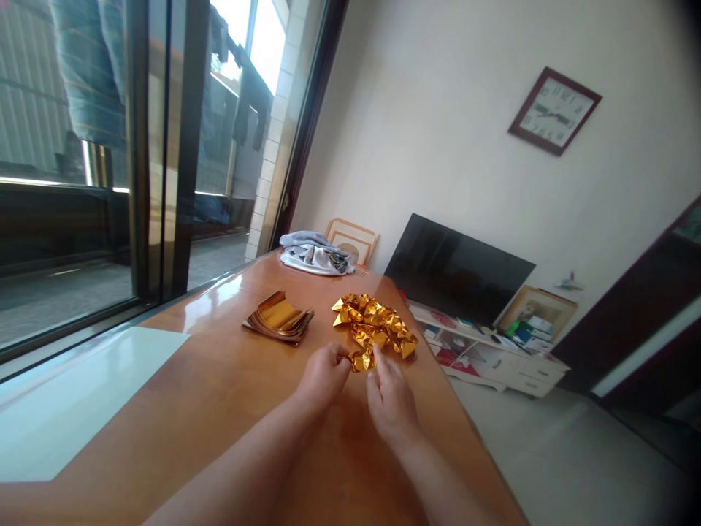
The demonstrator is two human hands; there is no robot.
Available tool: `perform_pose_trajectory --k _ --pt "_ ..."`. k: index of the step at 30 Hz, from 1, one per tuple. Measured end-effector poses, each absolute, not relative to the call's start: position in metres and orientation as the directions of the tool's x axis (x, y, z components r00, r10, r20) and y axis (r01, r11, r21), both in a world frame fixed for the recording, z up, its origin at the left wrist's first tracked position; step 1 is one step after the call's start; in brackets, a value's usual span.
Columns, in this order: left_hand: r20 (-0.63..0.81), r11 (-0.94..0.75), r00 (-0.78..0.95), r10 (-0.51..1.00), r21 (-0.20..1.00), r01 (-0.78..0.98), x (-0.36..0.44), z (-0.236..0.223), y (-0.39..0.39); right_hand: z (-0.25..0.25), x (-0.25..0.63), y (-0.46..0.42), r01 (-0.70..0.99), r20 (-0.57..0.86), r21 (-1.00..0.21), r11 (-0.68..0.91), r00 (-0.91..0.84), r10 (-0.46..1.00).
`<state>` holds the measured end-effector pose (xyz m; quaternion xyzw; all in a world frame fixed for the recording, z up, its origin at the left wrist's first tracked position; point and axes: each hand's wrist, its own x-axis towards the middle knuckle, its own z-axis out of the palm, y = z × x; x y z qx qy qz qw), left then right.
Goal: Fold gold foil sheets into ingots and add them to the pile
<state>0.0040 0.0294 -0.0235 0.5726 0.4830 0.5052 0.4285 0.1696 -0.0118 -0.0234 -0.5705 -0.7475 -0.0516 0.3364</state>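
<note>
A small folded gold paper ingot (362,361) is between my two hands, just above the wooden table. My left hand (326,374) is closed, pinching its left end between thumb and fingers. At its right end, my right hand (392,398) grips it with the fingertips, which hide part of that side. Directly beyond the hands lies a heap of shiny folded gold paper ingots (377,321). To the left of it sits a stack of flat, curling gold paper sheets (279,317).
The wooden table (246,431) runs along a glass sliding door, with a pale sheet (104,394) at its left. Folded cloth (315,253) and framed pictures (353,241) are at the far end. A television (457,267) stands on a white cabinet (493,361) beyond the right edge.
</note>
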Motion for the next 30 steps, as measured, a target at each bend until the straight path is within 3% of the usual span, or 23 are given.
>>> perform_pose_trajectory --k 4,16,22,30 --pt "0.143 -0.145 0.036 0.989 0.986 0.078 0.006 -0.024 0.031 -0.027 0.169 -0.010 0.896 0.550 -0.297 0.330 -0.122 0.826" --pt "0.071 -0.035 0.163 0.984 0.976 -0.214 0.005 -0.017 0.025 -0.025 0.172 -0.002 0.838 0.508 -0.462 0.291 -0.019 0.861" --pt "0.061 -0.018 0.174 0.983 0.970 -0.242 0.007 -0.018 0.026 -0.024 0.167 -0.003 0.796 0.517 -0.514 0.321 -0.011 0.856" --pt "0.028 0.013 0.192 0.981 0.978 -0.210 0.005 -0.019 0.030 -0.016 0.176 0.011 0.643 0.463 -0.721 0.258 0.171 0.870"
